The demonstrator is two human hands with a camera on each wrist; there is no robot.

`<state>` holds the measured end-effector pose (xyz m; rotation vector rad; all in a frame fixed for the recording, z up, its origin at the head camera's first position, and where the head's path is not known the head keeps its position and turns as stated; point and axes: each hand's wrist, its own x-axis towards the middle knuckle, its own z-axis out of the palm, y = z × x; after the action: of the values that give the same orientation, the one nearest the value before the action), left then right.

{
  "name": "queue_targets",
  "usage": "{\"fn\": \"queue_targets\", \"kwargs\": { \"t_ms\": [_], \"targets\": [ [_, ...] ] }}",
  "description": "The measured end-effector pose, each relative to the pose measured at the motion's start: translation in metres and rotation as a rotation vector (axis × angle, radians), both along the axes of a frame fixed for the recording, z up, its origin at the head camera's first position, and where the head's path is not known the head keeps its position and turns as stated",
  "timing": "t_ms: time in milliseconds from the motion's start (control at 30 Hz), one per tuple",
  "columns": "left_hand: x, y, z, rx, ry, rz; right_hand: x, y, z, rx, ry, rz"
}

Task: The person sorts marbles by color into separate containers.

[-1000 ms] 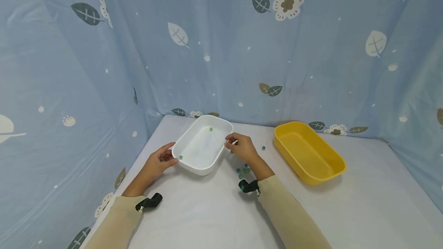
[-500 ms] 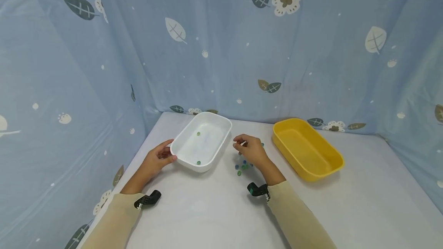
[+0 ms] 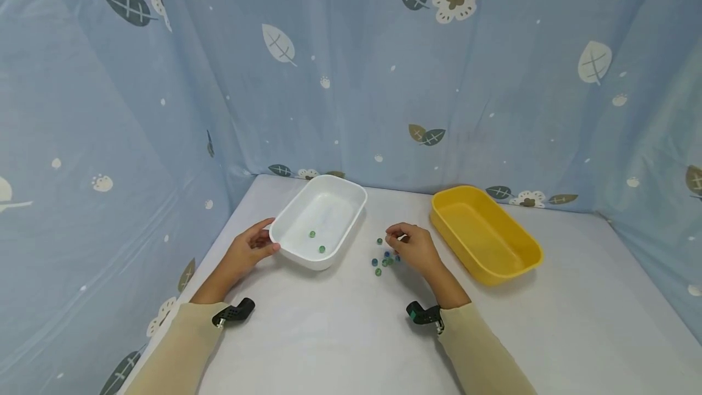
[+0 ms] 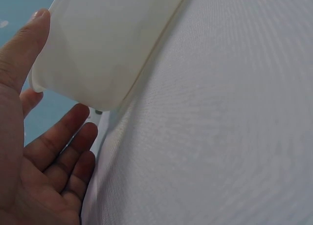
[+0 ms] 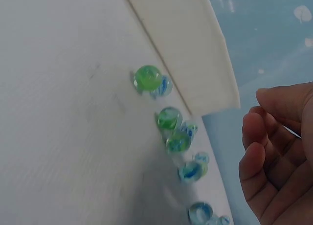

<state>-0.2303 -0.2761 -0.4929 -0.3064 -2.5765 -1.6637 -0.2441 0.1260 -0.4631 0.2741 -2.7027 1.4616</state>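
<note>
Glass marbles (image 3: 384, 263) lie scattered just left of the right hand (image 3: 415, 249), which is loosely bent. The left hand (image 3: 244, 253) pinches a white tub (image 3: 312, 265) holding two green marbles (image 3: 322, 249); farther right stands a yellow tub (image 3: 488, 236).

My head camera looks forward and down at the desk (image 3: 312, 346), set back enough to cover my left hand (image 3: 242, 255), my right hand (image 3: 418, 250) and the blue curtain (image 3: 351, 90). At close range, the left wrist camera (image 3: 234, 312) faces the white tray (image 4: 105, 49) from outside, and the right wrist camera (image 3: 423, 314) looks across the desk at the marbles (image 5: 169, 118). Head and right wrist views share the marbles; all three share the tray.
</note>
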Motion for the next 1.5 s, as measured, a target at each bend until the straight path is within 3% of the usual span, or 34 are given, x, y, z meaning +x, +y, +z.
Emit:
{"fn": "queue_targets", "kwargs": {
  "t_ms": [167, 367, 500, 667, 900, 967, 1033, 1167, 1267, 1367, 1500],
  "targets": [
    [0.002, 0.004, 0.006, -0.008, -0.008, -0.002, 0.004, 0.01, -0.005, 0.011, -0.015, -0.003],
    [0.015, 0.013, 0.032, -0.016, -0.01, -0.02, 0.01, 0.02, -0.009, -0.004, -0.004, -0.003],
    [0.019, 0.015, 0.038, -0.022, -0.021, -0.017, 0.013, 0.024, -0.01, -0.009, 0.015, 0.012],
    [0.017, 0.013, 0.035, -0.012, -0.009, -0.022, 0.019, 0.026, -0.012, -0.011, 0.01, 0.016],
    [0.0, 0.002, 0.008, 0.008, -0.005, -0.013, 0.027, 0.023, -0.017, 0.0, -0.024, 0.036],
    [-0.001, 0.001, 0.005, 0.009, -0.006, -0.007, 0.029, 0.021, -0.019, 0.016, -0.027, 0.048],
    [0.001, 0.002, 0.007, 0.014, -0.016, -0.011, 0.03, 0.019, -0.022, 0.029, -0.026, 0.058],
    [0.01, 0.009, 0.021, 0.013, -0.032, -0.017, 0.033, 0.017, -0.026, 0.035, -0.022, 0.062],
    [0.011, 0.008, 0.019, 0.01, -0.027, -0.016, 0.034, 0.017, -0.03, 0.041, -0.016, 0.062],
    [0.003, 0.003, 0.004, 0.014, -0.02, -0.01, 0.035, 0.017, -0.033, 0.059, -0.008, 0.058],
    [0.001, 0.002, 0.004, 0.01, -0.019, -0.013, 0.034, 0.016, -0.034, 0.097, 0.009, 0.054]
  ]
}}
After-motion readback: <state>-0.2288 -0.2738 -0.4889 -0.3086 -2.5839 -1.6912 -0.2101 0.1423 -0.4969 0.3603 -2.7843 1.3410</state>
